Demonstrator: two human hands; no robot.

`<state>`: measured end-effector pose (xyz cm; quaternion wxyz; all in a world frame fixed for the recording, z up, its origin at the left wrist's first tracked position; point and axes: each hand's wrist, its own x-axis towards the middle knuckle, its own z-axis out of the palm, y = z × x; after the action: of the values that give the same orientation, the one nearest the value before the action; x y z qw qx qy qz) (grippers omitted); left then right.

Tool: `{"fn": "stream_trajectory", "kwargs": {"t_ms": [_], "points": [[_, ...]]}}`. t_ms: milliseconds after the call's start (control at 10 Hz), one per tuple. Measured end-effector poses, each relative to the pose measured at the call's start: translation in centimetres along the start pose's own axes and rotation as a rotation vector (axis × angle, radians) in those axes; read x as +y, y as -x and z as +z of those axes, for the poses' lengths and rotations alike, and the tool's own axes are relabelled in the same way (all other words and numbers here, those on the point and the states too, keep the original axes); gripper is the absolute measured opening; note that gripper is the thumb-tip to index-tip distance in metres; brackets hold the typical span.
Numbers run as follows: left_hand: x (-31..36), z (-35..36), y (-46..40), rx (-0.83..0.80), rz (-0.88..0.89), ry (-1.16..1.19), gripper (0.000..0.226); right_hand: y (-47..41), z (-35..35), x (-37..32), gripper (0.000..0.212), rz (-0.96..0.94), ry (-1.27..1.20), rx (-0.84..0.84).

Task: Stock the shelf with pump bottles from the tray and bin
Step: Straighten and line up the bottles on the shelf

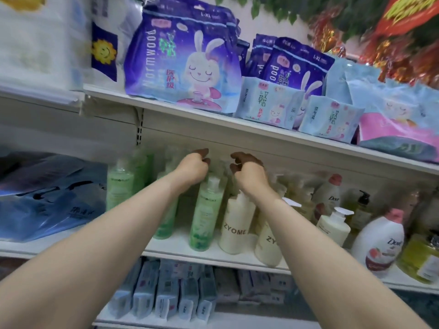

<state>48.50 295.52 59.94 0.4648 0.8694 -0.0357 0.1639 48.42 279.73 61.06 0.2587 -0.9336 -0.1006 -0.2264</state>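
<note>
**Clearance on the Middle Shelf**

The white middle shelf [213, 254] is crowded along most of its front edge. Translucent green pump bottles [206, 210] stand left of centre, with cream opaque pump bottles marked ZYOME [235, 227] touching them on the right. Toward the right end, a white Dove bottle with a pink cap [380, 243] and a yellow-green clear jar [420, 260] block the front edge. A blue plastic pack [47, 195] fills the left end. Overhead, the underside of the upper white shelf [237, 136] limits headroom; both hands occupy the narrow gap above the pump heads. A bare strip of shelf shows between two front green bottles.
</note>
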Motion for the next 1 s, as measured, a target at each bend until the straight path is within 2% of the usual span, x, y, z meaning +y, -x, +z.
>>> {"fn": "stream_trajectory", "kwargs": {"t_ms": [100,200,400,500,700,800,900,1000], "points": [[0.2,0.3,-2.6,-0.048,-0.063,-0.083,0.045,-2.7,0.1,0.1,0.044,0.045,0.049,-0.178],[0.1,1.2,-4.8,-0.062,-0.119,-0.085,0.045,-5.0,0.9,0.5,0.046,0.038,0.083,-0.282],[-0.9,3.7,-6.5,-0.121,-0.251,-0.003,0.045,-7.5,3.4,1.4,0.053,0.082,-0.008,-0.453],[-1.3,4.5,-7.1,-0.129,-0.271,0.0,0.038,-8.3,4.5,1.8,0.055,0.172,-0.061,-0.532],[-1.9,5.4,-7.3,-0.103,-0.325,0.046,0.037,-11.8,9.4,6.2,0.067,0.224,-0.273,-0.532],[-2.2,5.4,-7.5,-0.096,-0.328,0.075,0.035,-12.1,9.8,6.0,0.067,0.223,-0.315,-0.535],[-2.8,5.4,-7.9,-0.098,-0.336,0.093,0.032,-11.3,9.0,5.1,0.078,0.241,-0.324,-0.567],[-2.8,5.5,-8.0,-0.095,-0.338,0.126,0.036,-9.9,7.4,3.3,0.07,0.252,-0.322,-0.549]]}}
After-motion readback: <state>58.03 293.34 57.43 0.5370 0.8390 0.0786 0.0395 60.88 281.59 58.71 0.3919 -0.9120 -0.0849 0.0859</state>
